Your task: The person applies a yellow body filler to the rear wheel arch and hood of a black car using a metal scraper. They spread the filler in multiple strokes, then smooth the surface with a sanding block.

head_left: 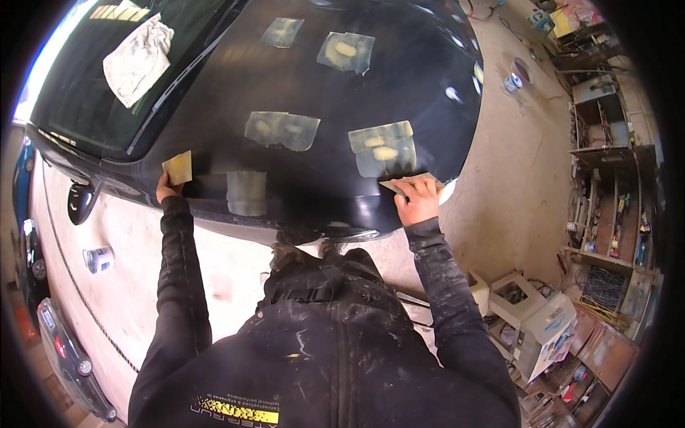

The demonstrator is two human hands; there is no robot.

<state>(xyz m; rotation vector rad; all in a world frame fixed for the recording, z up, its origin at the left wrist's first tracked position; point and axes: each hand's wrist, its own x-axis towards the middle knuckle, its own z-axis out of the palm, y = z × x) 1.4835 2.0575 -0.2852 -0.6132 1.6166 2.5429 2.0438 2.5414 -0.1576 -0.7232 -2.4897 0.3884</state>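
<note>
My left hand [167,188] grips a square yellowish piece of sandpaper [178,168] at the black car hood's left edge, close to the windshield. At the hood's near right edge, my right hand [419,202] is closed on a tan piece of sandpaper [394,187], pressed flat on the panel. Just beyond it lies a dull sanded patch [382,162] with pale yellow filler spots. Several similar patches mark the hood [314,89], among them a greyish one [246,194] between my hands and another [282,131] near the middle.
A crumpled white cloth [139,60] rests on the windshield. The side mirror [80,202] juts out at left, near a tin [99,260] on the floor. Another can [512,83] stands beyond the hood. Cluttered shelves [606,207] and a grey machine casing [531,321] occupy the right side.
</note>
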